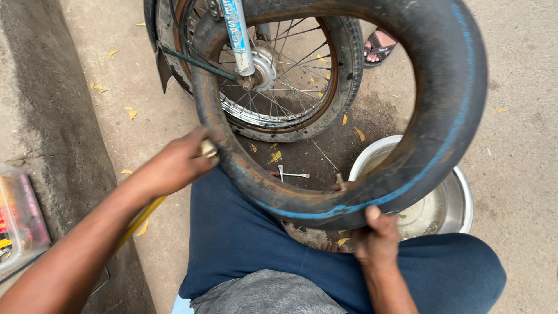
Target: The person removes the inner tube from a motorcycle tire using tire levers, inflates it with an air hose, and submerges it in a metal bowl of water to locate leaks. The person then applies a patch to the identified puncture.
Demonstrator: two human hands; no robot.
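A black inflated inner tube with a blue stripe stands upright in front of me, over my blue-trousered knees. My right hand grips its lower edge, thumb on top. My left hand is closed on a small pale object pressed against the tube's left side; what the object is I cannot tell. A short metal valve stem sticks out from the tube's inner rim near the bottom.
A bicycle wheel with spokes and a blue fork stands behind the tube. A metal bowl of water sits on the ground at right. A small wrench lies on the dirt. A plastic box is at left, and someone's sandalled foot beyond.
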